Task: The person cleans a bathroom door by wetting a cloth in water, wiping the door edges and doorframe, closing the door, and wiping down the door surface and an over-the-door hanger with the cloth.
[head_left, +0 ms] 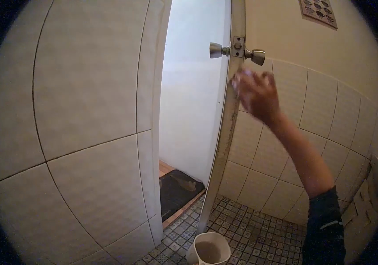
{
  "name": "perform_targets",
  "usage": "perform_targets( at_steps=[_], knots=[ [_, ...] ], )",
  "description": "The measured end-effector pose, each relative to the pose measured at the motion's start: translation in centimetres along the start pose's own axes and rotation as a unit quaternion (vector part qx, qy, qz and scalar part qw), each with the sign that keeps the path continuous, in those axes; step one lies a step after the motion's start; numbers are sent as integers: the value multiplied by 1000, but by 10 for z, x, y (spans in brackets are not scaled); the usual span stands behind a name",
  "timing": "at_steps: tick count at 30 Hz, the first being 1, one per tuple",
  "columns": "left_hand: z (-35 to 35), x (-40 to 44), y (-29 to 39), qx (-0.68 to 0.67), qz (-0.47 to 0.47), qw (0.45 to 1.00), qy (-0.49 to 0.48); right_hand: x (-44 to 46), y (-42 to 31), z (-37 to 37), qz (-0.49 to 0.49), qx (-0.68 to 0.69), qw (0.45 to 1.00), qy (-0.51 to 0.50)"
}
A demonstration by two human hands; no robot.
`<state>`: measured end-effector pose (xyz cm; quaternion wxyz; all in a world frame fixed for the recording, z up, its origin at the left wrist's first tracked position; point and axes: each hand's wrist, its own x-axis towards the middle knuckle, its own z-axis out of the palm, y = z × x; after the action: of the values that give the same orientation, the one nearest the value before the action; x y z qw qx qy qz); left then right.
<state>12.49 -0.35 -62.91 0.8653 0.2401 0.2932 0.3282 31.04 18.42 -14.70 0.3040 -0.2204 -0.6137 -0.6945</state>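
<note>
My right hand (256, 93) is raised at the edge of a partly open door (226, 128), just below its metal knobs. The fingers are blurred by motion and look bent, and whether they touch the door edge is unclear. One knob (215, 50) is on the door's left side, the other knob (257, 56) on its right, with a latch plate (238, 47) between them. The arm reaches up from the lower right in a dark sleeve. My left hand does not show.
A white bucket (190, 252) stands on the patterned floor tiles (259, 234) below the door. Beyond the doorway lies a dark mat (175, 194). Tiled walls (87, 88) rise on both sides, and a picture panel (319, 12) hangs at the upper right.
</note>
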Motion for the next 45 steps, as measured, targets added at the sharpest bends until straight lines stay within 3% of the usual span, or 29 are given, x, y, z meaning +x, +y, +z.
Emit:
perform_targets(
  at_steps=[6, 11, 14, 18, 22, 31, 34, 40, 44, 45],
  knots=[
    [-6, 0, 2, -8, -5, 1000, 4, 12, -15, 6, 89, -32, 995, 24],
    [-9, 3, 3, -4, -5, 1000, 2, -50, -66, -18, 50, 31, 998, -24],
    [-14, 3, 2, -8, -5, 1000, 4, -35, -39, -8, 5, -26, 999, -17],
    [-18, 4, 2, -15, -9, 1000, 7, 27, 10, 8, 75, -19, 997, 5],
    [-22, 5, 1, -23, -16, 1000, 5, 23, -11, 8, 136, 3, 990, 34],
    [-21, 8, -1, -46, -8, 999, 5, -30, -46, -14, 111, 60, 992, -21],
    [-29, 13, -1, 8, -47, 997, 67, -34, -46, -14, 112, 53, 992, -28],
    [-45, 24, -13, 16, 15, 998, -61, -37, -50, -15, 133, 52, 989, -32],
    [-11, 7, 3, 86, 25, 995, 38, -46, -50, -15, 113, 49, 992, -40],
    [-6, 1, 5, 78, 21, 996, 27, -47, -47, -15, 98, 47, 993, -45]
  ],
)
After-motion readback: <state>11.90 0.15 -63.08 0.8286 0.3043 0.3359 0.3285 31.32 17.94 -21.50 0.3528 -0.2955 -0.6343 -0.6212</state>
